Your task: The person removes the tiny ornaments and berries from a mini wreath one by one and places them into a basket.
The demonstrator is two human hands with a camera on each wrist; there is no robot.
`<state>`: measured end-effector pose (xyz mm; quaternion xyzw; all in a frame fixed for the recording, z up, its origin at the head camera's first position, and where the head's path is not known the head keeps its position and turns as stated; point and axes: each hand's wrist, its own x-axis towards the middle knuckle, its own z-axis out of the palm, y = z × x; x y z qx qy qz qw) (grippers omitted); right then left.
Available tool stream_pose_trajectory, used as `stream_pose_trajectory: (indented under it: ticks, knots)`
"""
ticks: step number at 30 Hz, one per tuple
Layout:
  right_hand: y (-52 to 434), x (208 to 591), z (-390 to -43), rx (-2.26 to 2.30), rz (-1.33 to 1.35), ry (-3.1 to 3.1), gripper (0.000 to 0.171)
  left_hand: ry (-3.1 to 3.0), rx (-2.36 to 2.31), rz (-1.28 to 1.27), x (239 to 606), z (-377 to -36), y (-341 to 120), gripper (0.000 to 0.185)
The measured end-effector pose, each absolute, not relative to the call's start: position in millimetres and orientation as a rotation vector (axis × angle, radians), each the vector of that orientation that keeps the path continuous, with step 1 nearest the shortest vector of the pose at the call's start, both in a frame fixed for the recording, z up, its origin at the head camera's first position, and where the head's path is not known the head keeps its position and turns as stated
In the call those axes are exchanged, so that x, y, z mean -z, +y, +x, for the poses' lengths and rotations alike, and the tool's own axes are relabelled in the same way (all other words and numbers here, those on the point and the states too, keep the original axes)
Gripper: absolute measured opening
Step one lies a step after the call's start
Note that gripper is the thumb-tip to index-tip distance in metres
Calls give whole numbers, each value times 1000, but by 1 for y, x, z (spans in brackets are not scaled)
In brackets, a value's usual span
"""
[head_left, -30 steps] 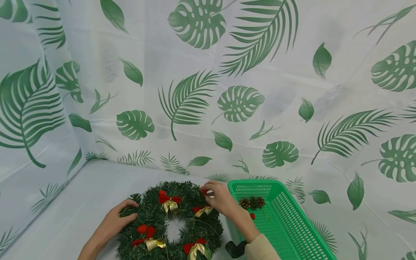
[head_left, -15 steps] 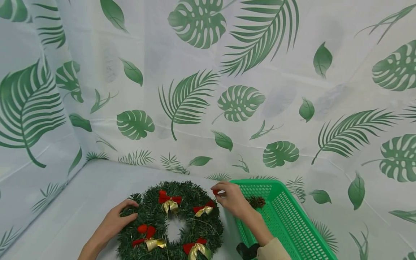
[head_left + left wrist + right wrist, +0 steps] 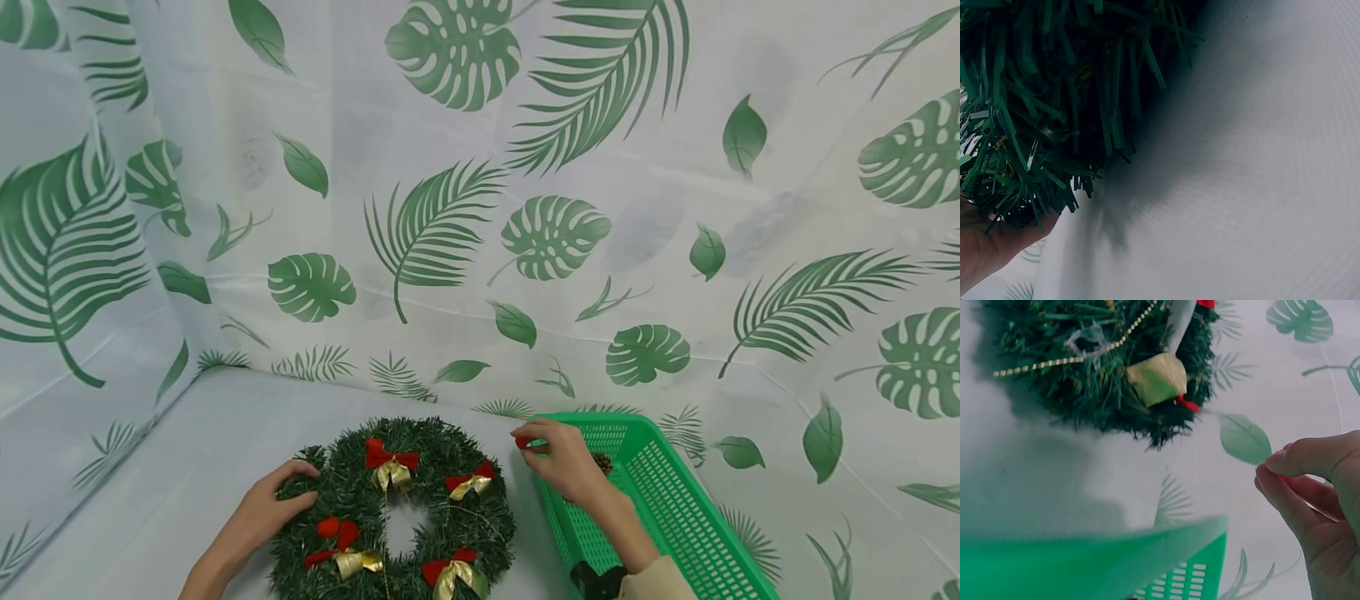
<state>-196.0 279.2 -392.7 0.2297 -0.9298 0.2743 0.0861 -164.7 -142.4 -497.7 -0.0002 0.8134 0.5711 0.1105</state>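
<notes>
A green tinsel wreath (image 3: 442, 533) with several red-and-gold bows (image 3: 390, 467) lies on the white cloth; the same wreath (image 3: 1097, 381) shows a gold bow tail (image 3: 1159, 378) in the right wrist view. My left hand (image 3: 281, 500) grips the wreath's left rim, fingers curled over the needles (image 3: 1029, 156). My right hand (image 3: 551, 454) hovers over the near-left corner of the green basket (image 3: 675, 517) and pinches a small red piece (image 3: 522, 442) between thumb and fingertips (image 3: 1282, 472). A pine cone (image 3: 602, 462) lies in the basket behind that hand.
A leaf-printed white sheet (image 3: 480, 208) covers the table and rises as a backdrop behind and at the left. The basket's blurred rim (image 3: 1085, 562) fills the bottom of the right wrist view. A dark wrist strap (image 3: 596, 579) sits on the right forearm.
My right hand has moved rightward off the wreath's upper right edge to above the basket corner, carrying the small red piece. The left hand and wreath have stayed put.
</notes>
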Motion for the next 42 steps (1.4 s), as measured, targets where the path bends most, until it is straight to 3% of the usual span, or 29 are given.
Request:
stream_pose_trajectory:
  ticks: [19,42]
  knots:
    - [323,391,-189,-853,457,-2778,26,2401,-1685,19,496,-164,-142,42]
    - [374,419,-189,-739,212,-2921,21,2407,-1665,-7,496,-164,-142,41]
